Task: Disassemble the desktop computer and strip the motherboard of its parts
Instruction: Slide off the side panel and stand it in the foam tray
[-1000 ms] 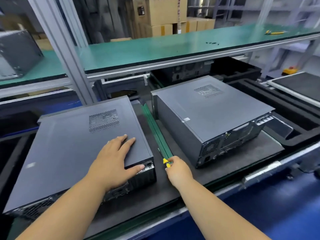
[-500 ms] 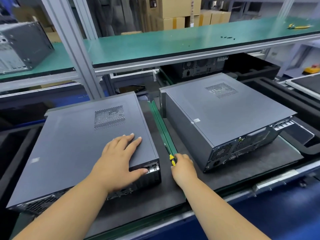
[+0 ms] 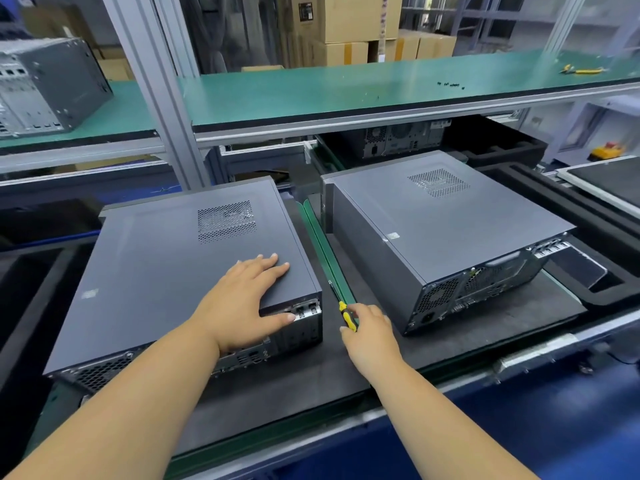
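Desktop computer (image 3: 180,271) lies flat on the black mat (image 3: 277,386), side panel up and closed. Left hand (image 3: 239,303) rests on the panel's near right corner, fingers straight and spread, thumb at the rear edge. Just right of those fingers, right hand (image 3: 370,332) pinches the yellow-handled screwdriver (image 3: 344,315) lying by the green divider strip (image 3: 325,251). Step in hand appears to be tool pickup; next likely calls for rear panel screws. Second tower (image 3: 446,233) beyond the right fingers; green tabletop shelf (image 3: 311,91) above, cartons (image 3: 346,29) behind.
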